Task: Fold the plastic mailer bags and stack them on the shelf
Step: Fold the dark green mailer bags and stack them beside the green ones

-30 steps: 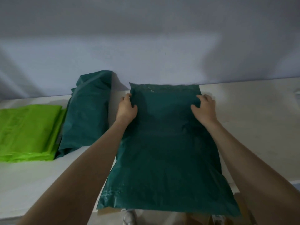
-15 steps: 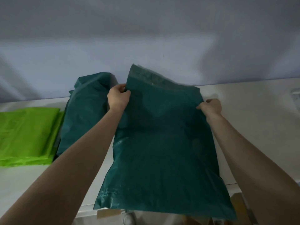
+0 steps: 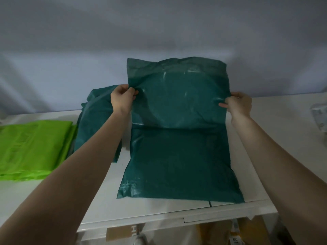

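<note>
A dark green mailer bag (image 3: 178, 156) lies on the white shelf top (image 3: 276, 142) in the middle. Its far half is lifted upright off the surface, bending along a crease across the bag's middle. My left hand (image 3: 122, 99) pinches the bag's left edge and my right hand (image 3: 238, 103) pinches its right edge, both at the raised part. The near half stays flat, its bottom edge close to the shelf's front edge.
A stack of dark green bags (image 3: 99, 119) lies just left of the held bag, partly behind my left forearm. Bright green bags (image 3: 33, 147) sit further left. A pale object (image 3: 320, 117) shows at the right edge. Cardboard (image 3: 123, 232) shows below the shelf.
Both hands gripped the bag's far side edges and raised them. The far half has risen from flat on the shelf to upright, and the bag now bends across its middle.
</note>
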